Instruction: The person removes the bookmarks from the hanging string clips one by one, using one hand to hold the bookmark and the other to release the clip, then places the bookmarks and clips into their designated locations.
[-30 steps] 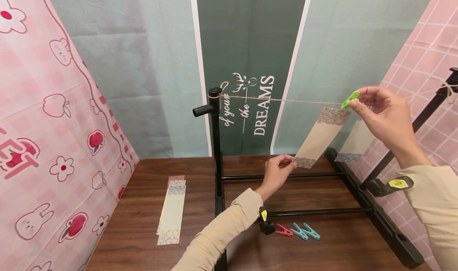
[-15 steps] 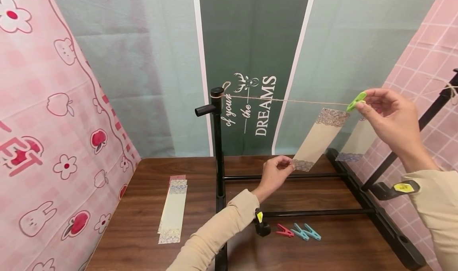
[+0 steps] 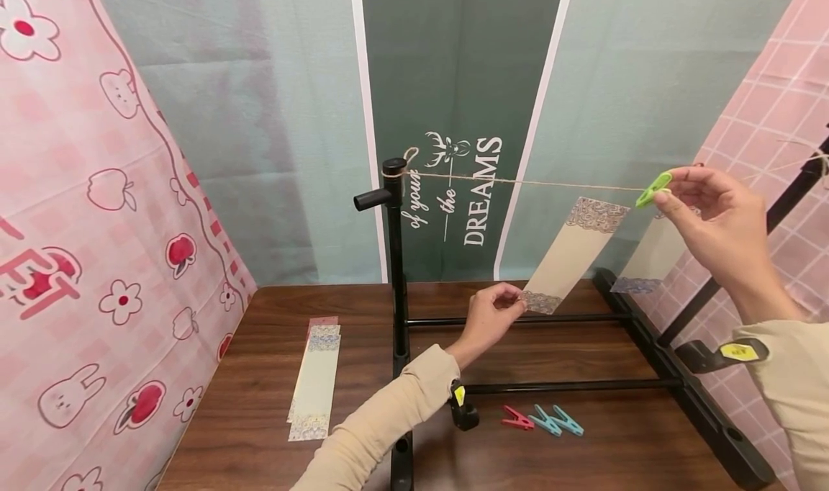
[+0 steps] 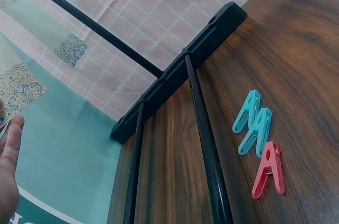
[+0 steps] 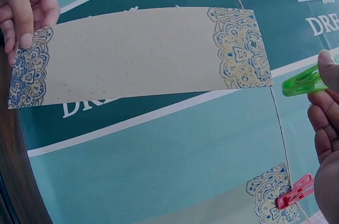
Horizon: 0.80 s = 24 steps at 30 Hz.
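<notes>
My left hand (image 3: 490, 318) pinches the lower corner of a cream paper bookmark (image 3: 563, 257) with lacy patterned ends. The bookmark slants up to the right, its upper end right at a thin string (image 5: 280, 123). Between thumb and fingers, my right hand (image 3: 722, 221) holds a green clothespin (image 5: 304, 82). In the right wrist view a small gap shows between this clothespin and the bookmark's upper corner. Farther right, a second bookmark (image 3: 650, 257) hangs from the string by a pink clothespin (image 5: 295, 192); my right hand partly covers it in the head view.
The string is tied between two posts of a black stand (image 3: 396, 260) whose bars cross the wooden table (image 3: 227, 404). Several strips (image 3: 317, 379) lie stacked at left. A red clothespin (image 3: 518, 417) and two blue clothespins (image 3: 558, 420) lie in front. Printed cloths hang around.
My right hand and the green clothespin have moved right, away from the bookmark's upper corner. My left hand has shifted slightly left with the bookmark.
</notes>
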### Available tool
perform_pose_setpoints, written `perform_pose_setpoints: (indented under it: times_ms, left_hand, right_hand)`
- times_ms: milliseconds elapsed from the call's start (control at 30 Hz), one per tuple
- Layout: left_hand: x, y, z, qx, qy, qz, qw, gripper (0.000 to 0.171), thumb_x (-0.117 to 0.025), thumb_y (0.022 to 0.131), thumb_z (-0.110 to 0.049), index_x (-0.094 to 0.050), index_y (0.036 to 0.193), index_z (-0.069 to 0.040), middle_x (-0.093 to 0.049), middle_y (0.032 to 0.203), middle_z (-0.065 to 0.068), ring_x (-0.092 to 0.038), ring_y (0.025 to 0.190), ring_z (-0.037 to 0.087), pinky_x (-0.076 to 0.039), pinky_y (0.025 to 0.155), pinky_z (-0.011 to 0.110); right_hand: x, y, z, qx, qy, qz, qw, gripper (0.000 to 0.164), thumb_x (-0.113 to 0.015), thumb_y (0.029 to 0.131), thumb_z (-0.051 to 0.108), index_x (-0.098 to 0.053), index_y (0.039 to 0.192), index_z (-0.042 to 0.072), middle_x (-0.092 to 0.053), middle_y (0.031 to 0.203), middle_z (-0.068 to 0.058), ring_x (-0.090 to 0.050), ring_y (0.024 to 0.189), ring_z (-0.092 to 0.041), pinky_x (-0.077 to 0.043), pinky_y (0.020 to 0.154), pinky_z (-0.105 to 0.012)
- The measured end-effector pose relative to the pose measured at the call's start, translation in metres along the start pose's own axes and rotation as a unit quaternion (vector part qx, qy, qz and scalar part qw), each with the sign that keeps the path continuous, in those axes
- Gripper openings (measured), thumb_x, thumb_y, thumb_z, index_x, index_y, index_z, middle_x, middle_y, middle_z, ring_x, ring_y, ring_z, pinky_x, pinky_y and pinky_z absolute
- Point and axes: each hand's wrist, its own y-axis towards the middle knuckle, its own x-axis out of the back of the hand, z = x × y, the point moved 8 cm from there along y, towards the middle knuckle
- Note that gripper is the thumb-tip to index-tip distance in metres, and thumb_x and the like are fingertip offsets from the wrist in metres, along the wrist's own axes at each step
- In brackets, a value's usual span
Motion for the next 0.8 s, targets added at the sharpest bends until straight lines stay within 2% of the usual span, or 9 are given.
perform_pose_setpoints:
  times_ms: [367, 600, 800]
  left_hand:
    - [0.007, -0.007, 0.000, 0.011, 0.002, 0.016, 0.9998, 0.007, -0.072, 0.084, -0.004, -0.071, 0.091, -0.003, -0.069, 0.082, -0.002, -0.058, 0.071, -0.002, -0.051, 0.068, 0.017]
    - [0.014, -0.013, 0.001, 0.013, -0.007, 0.018, 0.9997, 0.007, -0.071, 0.084, -0.003, -0.070, 0.091, -0.002, -0.068, 0.082, -0.001, -0.058, 0.071, -0.001, -0.052, 0.069, 0.018]
    - [0.018, -0.016, 0.002, 0.016, -0.018, 0.019, 0.9995, 0.007, -0.070, 0.083, -0.001, -0.070, 0.090, -0.002, -0.067, 0.079, -0.002, -0.058, 0.069, 0.000, -0.052, 0.068, 0.019]
  right_hand:
    - [-0.003, -0.012, -0.002, -0.010, 0.051, 0.014, 0.999, 0.030, -0.065, 0.084, -0.013, -0.063, 0.113, -0.009, -0.066, 0.094, -0.001, -0.060, 0.087, -0.010, -0.044, 0.081, -0.013]
    - [-0.005, -0.021, -0.002, -0.024, -0.038, 0.024, 0.999, 0.032, -0.066, 0.087, -0.006, -0.063, 0.119, -0.004, -0.065, 0.096, 0.006, -0.059, 0.091, -0.007, -0.042, 0.083, -0.011]
    - [-0.006, -0.027, -0.003, -0.020, -0.044, 0.015, 0.999, 0.033, -0.067, 0.086, -0.008, -0.062, 0.119, -0.006, -0.066, 0.096, 0.007, -0.060, 0.092, -0.007, -0.042, 0.085, -0.012]
